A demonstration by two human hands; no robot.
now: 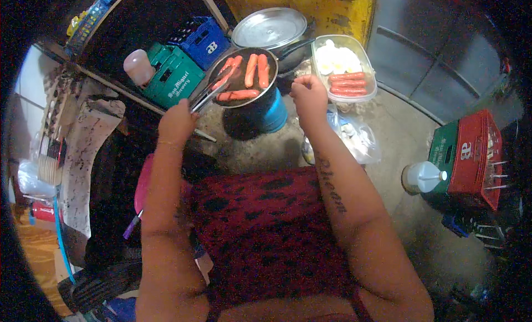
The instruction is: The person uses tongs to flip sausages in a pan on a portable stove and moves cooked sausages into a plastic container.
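My left hand (178,120) grips metal tongs (205,98), whose tips reach over the left side of a frying pan (239,81). Several red sausages (251,70) lie in the pan. Underneath, a blue cylindrical body (274,114) is partly visible, its base in shadow. My right hand (309,97) hovers just left of a clear plastic container (373,91), fingers curled, with nothing visible in them. Inside that container, peeled and cut boiled eggs (334,60) fill the far part and more red sausages (348,84) the near part.
A lidded pot (270,29) stands behind the pan, whose handle (296,48) points right. Plastic bags (357,139) sit below my right forearm. Green (174,79) and blue crates (203,41) stand left; a red crate (469,155) and a plastic jug (422,177) stand right.
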